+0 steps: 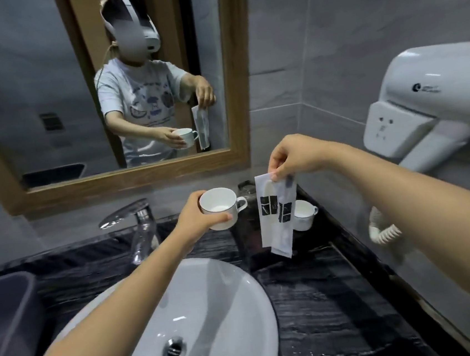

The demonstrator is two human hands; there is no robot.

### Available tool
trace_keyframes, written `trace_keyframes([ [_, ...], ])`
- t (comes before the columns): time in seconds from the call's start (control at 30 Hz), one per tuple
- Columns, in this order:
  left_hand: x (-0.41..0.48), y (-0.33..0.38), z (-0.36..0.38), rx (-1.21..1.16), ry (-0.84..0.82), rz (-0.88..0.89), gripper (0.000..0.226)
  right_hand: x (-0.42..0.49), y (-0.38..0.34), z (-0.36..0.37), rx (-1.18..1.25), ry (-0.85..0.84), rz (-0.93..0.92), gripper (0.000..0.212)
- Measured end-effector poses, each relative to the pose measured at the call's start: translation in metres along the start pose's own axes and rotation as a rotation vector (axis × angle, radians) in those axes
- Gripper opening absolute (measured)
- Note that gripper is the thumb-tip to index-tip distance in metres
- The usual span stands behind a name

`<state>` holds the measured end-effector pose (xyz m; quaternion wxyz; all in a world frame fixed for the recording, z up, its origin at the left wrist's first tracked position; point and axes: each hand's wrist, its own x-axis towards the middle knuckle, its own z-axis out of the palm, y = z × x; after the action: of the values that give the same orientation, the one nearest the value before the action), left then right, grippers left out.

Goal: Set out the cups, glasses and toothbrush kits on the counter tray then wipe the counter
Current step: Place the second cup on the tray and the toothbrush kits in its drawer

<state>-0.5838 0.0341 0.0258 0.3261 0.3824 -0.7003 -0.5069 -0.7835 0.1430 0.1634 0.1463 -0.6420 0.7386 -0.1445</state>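
Observation:
My left hand [200,220] grips a white handled cup [220,205], held upright in the air above the black counter, left of the tray. My right hand [292,157] pinches the tops of two white toothbrush kits [275,217] with black labels; they hang down over the dark tray [307,242] at the counter's back right. A second white cup [304,214] stands on the tray, partly hidden behind the kits. A clear glass [246,191] stands at the tray's back, behind the held cup's handle.
A white basin [213,310] with a chrome tap [136,220] sits in the black marble counter [329,313]. A grey bin [7,312] stands at the left. A wall hair dryer [429,105] with coiled cord [384,233] hangs at the right. A wood-framed mirror [236,90] is behind.

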Motion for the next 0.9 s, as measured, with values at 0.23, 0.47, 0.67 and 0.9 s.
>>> trace_keyframes([
  [0.23,0.020,-0.024,0.059,0.038,0.028,-0.063,0.070,-0.006,0.050,0.005,0.007,-0.052,0.030,0.012],
  [0.47,0.044,-0.047,0.101,0.067,-0.040,-0.070,0.068,-0.012,0.080,0.018,0.006,-0.046,0.068,0.013],
  [0.67,0.061,-0.068,0.123,0.107,-0.012,-0.101,0.072,-0.016,0.098,0.025,0.009,-0.052,0.113,0.010],
  [0.9,0.067,-0.087,0.134,0.105,-0.003,-0.094,0.070,-0.017,0.108,0.030,-0.003,-0.069,0.128,0.012],
])
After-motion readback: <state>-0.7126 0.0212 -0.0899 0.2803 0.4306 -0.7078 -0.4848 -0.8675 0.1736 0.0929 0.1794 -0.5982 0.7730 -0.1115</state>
